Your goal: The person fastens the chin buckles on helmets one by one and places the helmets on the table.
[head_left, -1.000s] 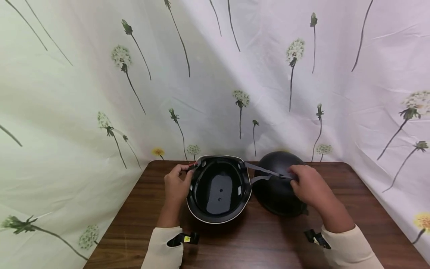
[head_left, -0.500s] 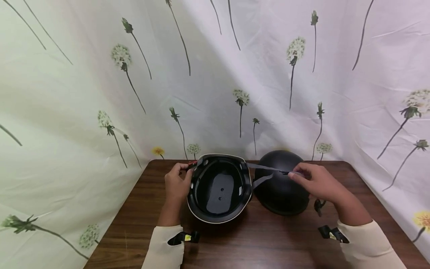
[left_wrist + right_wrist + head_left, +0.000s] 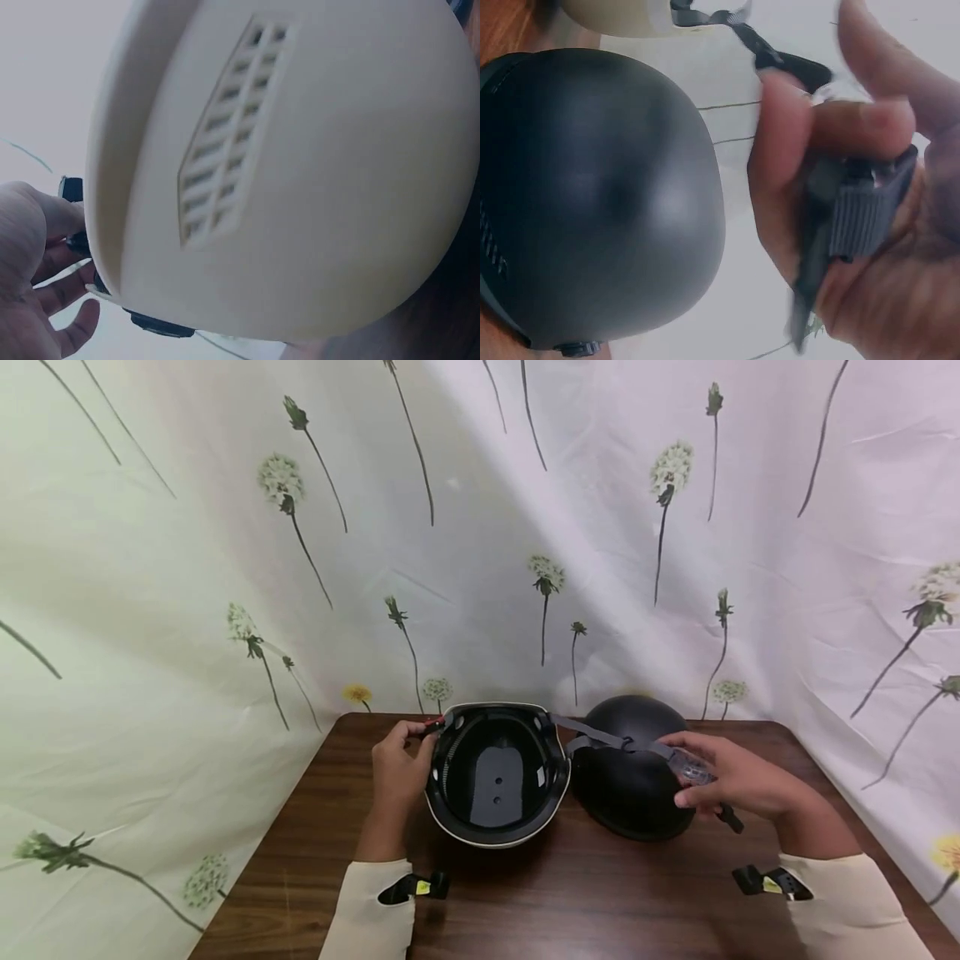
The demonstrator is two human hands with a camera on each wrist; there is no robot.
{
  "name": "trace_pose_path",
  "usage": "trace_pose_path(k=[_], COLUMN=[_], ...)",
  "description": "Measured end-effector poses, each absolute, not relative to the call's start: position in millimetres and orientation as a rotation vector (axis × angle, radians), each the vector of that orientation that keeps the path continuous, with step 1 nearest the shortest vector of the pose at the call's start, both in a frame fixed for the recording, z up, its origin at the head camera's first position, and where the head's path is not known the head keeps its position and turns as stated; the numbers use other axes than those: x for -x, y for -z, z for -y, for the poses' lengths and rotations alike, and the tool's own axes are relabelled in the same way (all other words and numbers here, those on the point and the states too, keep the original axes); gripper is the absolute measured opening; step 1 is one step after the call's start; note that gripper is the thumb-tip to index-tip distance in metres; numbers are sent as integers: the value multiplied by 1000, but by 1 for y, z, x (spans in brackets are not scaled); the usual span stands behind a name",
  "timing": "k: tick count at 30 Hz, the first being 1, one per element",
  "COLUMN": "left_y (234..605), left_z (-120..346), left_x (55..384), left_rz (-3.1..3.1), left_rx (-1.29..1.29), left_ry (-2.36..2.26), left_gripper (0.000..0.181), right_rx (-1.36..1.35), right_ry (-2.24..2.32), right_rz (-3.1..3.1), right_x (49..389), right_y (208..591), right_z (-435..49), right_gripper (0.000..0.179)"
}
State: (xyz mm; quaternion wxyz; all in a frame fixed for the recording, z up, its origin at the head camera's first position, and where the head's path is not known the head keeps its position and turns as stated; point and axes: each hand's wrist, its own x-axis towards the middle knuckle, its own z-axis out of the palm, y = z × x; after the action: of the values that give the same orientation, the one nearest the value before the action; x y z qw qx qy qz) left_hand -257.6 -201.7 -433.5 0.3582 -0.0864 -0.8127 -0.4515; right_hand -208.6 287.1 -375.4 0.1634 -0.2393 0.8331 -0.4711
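A cream helmet point(image 3: 442, 832) lies upside down on the table, its black inner lining point(image 3: 498, 783) facing up. At its upper left rim my left hand point(image 3: 399, 768) pinches a small black buckle with a red part point(image 3: 434, 724). In the left wrist view the vented cream shell point(image 3: 337, 165) fills most of the frame, with the left hand point(image 3: 30, 277) beside its rim. My right hand point(image 3: 738, 779) holds the grey chin strap point(image 3: 596, 732), which stretches right from the helmet. A clear plastic piece point(image 3: 692, 768) sits on the strap at the fingers; a dark strap end hangs below the palm.
A second helmet, matte black point(image 3: 637, 793), stands dome up right beside the cream one, under the strap and right hand. The brown wooden table point(image 3: 540, 902) meets a flower-printed cloth point(image 3: 480, 568) behind.
My right hand has moved right along the chin strap, and the clear plastic piece now shows at its fingers. The left hand stays at the cream helmet's rim.
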Motion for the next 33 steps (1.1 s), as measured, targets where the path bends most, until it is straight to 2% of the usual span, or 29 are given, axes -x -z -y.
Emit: trace_pose_path(k=[3,9,13,17,20,24,27,33], left_y=[433,431,429,429,430,432,433,431], left_z=[201,200,200,202,202,203,202,201], left_x=[258,257,256,256,256,257,257,257], left_rz=[2098,2084,2073,2073,2052,2027,2025,2021], left_rx=[215,185,203,245,293,332,334,323], left_ry=[1174,1207,1243,1233,1165,1102,1094,1110], left_gripper=[12,14,27,40,37,32,31,26], right_rx=[730,687,581,635,751,938,1083,1403], right_ry=[1355,1488,1488,1550,1672,1866,1957,1929], right_rz=[-2423,-2468,-2580,-2584,-2550,-2433,-2271,-1986], right_x=[205,196,192,189,189,191,194,199], right_y=[377,383,384,385,388,392,393,385], right_z=[-292,-296,-297,-299,-300,-298,-295,-286], right_gripper=[80,57,56,60,53,31,24,44])
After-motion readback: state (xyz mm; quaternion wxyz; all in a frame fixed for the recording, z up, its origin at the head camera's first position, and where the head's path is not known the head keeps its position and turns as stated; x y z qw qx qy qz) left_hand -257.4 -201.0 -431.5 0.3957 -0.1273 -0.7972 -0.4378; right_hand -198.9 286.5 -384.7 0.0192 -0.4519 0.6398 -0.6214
